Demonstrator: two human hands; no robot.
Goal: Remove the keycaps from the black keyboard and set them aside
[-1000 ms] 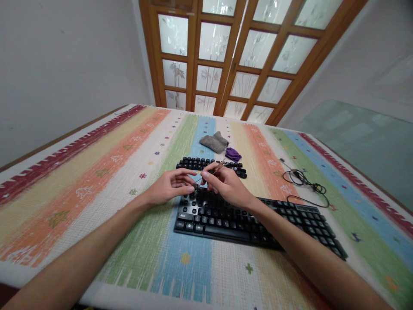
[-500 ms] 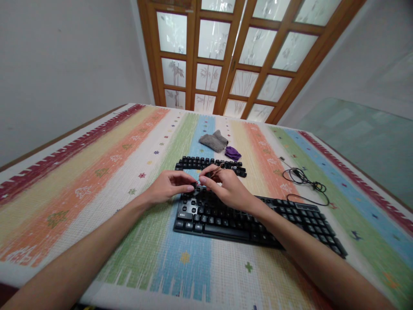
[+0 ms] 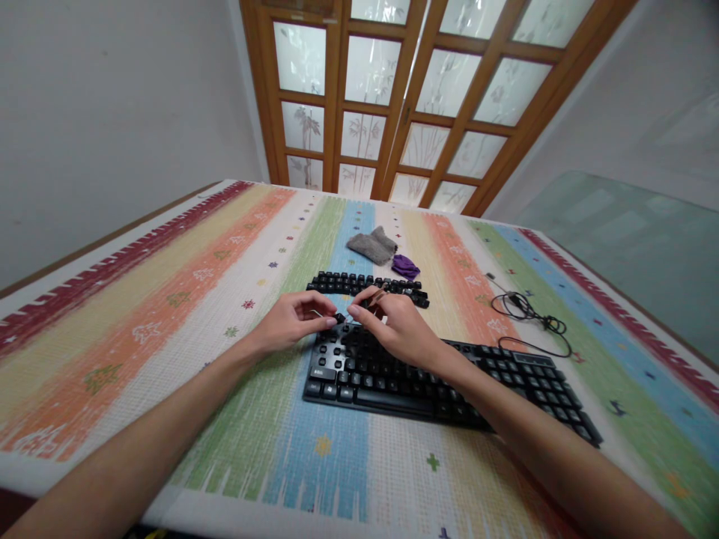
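A small black keycap [image 3: 340, 318] is pinched between the thumb and fingers of my left hand [image 3: 292, 320], above the keyboard's upper left corner. Close beside it, my right hand [image 3: 396, 322] is closed around a thin brownish stick [image 3: 378, 293], whose pale tip points toward the keycap. What the stick is exactly, I cannot make out. Under both hands lies a black keyboard [image 3: 393, 403]; at its upper left, several keycaps are off and small key posts show. My right hand and forearm hide part of it. Behind the hands, loose black keycaps [image 3: 351, 284] lie in rows.
A grey cloth [image 3: 371, 245] and a purple cloth [image 3: 405, 266] lie beyond the loose keycaps. The keyboard's black cable [image 3: 542, 322] is coiled to the right. Striped cloth [image 3: 225, 299] covers the table; wooden glazed doors [image 3: 387, 112] stand behind it.
My left fingers have shifted slightly, and the keycap between them shows more clearly. The right hand has barely moved. Cloths, cable and keyboard stay in place.
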